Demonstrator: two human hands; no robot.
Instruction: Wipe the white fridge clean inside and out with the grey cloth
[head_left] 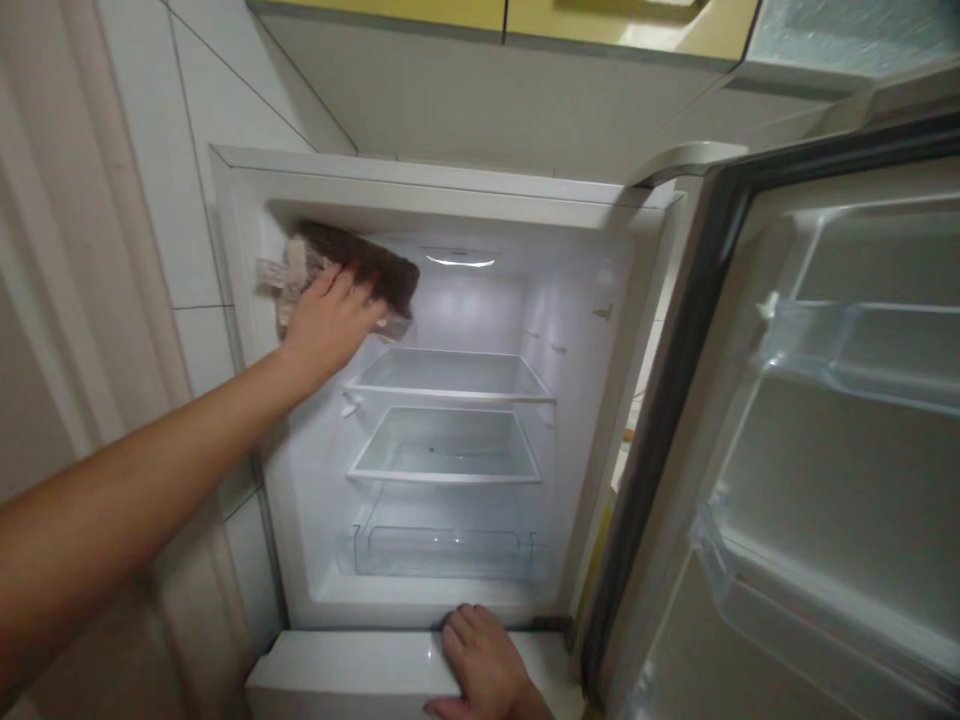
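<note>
My left hand presses a dark brown cloth against the upper left inside wall of the refrigerator. The cloth has a pale, patterned part at its left side. It is bunched under my fingers, and its underside is hidden. Lower down, my right hand rests on top of the lower door, with its fingers over the back edge and its thumb apart. I see nothing held in that hand.
Inside are an upper glass shelf, a lower glass shelf and a clear drawer. The refrigerator door stands open at right, with clear door bins. Yellow cabinets hang above; a tiled wall borders the left side.
</note>
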